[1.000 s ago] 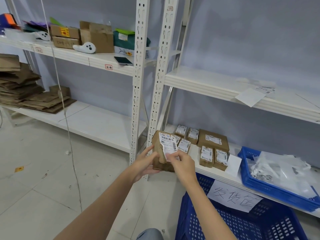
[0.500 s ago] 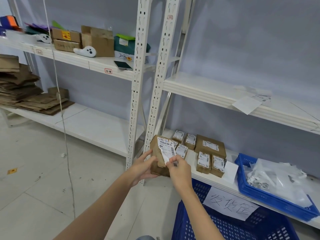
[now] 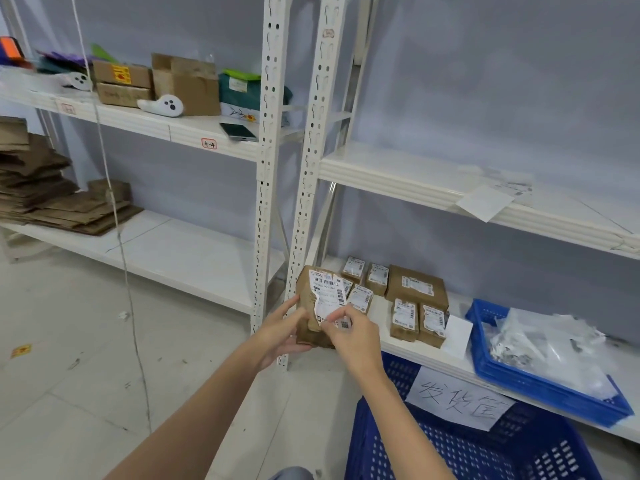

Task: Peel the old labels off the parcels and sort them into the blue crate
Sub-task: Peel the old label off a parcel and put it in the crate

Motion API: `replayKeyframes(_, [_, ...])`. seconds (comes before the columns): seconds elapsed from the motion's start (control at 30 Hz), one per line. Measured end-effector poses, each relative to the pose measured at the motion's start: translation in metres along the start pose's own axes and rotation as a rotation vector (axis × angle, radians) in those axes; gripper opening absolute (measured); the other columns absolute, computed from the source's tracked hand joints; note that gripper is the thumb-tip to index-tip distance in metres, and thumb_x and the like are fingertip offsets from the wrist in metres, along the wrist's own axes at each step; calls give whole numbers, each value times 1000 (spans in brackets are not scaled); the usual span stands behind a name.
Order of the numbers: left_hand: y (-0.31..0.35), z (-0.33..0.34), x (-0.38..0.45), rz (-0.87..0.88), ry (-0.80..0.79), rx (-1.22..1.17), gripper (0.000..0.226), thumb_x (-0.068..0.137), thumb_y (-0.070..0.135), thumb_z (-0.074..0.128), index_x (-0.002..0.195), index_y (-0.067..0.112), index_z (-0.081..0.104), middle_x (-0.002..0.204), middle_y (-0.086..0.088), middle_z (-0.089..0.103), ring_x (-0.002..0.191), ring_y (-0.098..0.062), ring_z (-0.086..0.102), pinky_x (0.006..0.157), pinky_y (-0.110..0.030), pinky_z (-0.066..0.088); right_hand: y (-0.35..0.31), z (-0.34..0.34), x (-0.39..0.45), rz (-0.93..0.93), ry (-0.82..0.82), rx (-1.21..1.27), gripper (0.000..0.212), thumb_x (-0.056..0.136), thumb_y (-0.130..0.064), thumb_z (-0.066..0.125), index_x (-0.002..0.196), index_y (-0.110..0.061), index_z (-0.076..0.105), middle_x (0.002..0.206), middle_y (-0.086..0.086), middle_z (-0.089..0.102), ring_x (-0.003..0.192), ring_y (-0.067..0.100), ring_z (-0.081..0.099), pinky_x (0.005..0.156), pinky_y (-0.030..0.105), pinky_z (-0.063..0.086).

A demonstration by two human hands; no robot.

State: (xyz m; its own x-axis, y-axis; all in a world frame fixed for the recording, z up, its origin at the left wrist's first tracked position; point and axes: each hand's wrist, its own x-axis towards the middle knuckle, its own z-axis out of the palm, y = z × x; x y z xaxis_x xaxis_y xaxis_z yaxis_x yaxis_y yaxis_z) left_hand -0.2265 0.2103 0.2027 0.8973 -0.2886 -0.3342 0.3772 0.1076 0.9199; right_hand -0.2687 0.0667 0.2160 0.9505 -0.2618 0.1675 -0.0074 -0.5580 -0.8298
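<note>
Ahead of your hands, white slotted shelving (image 3: 273, 140) on a grey-violet wall (image 3: 485, 81), pale tiled floor (image 3: 69, 358) to their left.

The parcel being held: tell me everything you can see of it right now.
The parcel is a small brown package, paper-wrapped by its look, held roughly upright in front of the lower shelf. The left hand grips its left side and bottom. Its white barcode label is torn along the left edge and partly lifted; the right hand pinches the label's lower end. Its back is hidden.

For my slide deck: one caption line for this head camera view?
Left hand steadies a brown paper-wrapped parcel while the right hand pinches its torn white shipping label, above the blue plastic crate.
</note>
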Motion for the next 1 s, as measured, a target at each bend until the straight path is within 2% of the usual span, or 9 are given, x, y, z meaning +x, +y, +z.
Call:
replayKeyframes(0.07, [-1,1,0,0,2,0,64,92,18,63,149,34,37,103,-14,75,93,-27,74,85,-41,59,1,1,0,-8,18,11,7,86,-22,69,81,-17,68,94,-8,68,99,8,59,75,20,46])
replayKeyframes(0.17, [-3,2,0,11,7,24,65,92,21,63,149,34,35,107,-13,74,93,-26,74,89,-42,58,0,2,-3,15,19,26,16,76,-29,79,77,-21,66,99,-10,67,100,7,57,75,23,49])
replayKeyframes(0.3, [-4,1,-1,5,7,14,66,91,16,61,149,34,37,109,-12,74,92,-26,74,86,-41,59,1,-1,-2,91,38,94,16,81,-11,75,71,-21,67,89,-10,64,103,13,59,77,23,49])
replayKeyframes(0.47, [-4,2,0,5,14,5,65,91,17,62,148,33,36,108,-13,73,91,-26,74,85,-41,59,0,3,0,91,23,-5,6,89,-16,67,84,-15,65,99,-6,60,94,8,52,75,23,48])
replayKeyframes(0.6, [-5,3,2,-1,15,-4,66,91,15,62,149,33,35,111,-15,72,92,-27,74,88,-44,58,1,4,4,132,19,-10,8,90,-17,65,90,-9,67,100,-1,63,90,8,51,76,25,48])
replayKeyframes(0.77, [-9,7,1,-15,16,-6,57,93,15,60,143,33,39,102,-14,75,88,-29,74,82,-42,60,5,3,4,191,28,-17,10,93,-14,62,92,-6,67,97,0,64,90,12,56,70,22,40])
replayKeyframes(0.83, [-12,7,2,-23,12,-1,59,93,14,61,144,33,38,104,-15,74,88,-29,74,84,-43,59,10,4,2,214,35,-8,12,93,-14,61,90,-5,68,96,1,64,92,15,58,69,22,38])
replayKeyframes(0.93, [-15,6,4,-33,14,25,62,91,14,62,145,34,38,109,-15,73,91,-30,74,89,-46,58,13,2,0,264,21,38,11,92,-13,61,88,-6,68,98,2,65,92,15,57,59,16,36])
replayKeyframes(1.0, [-16,5,3,-33,17,51,62,90,15,61,144,35,38,111,-14,72,91,-29,74,89,-45,58,12,0,-1,280,-24,71,15,95,-13,56,93,-6,69,104,2,65,93,14,56,59,13,35])
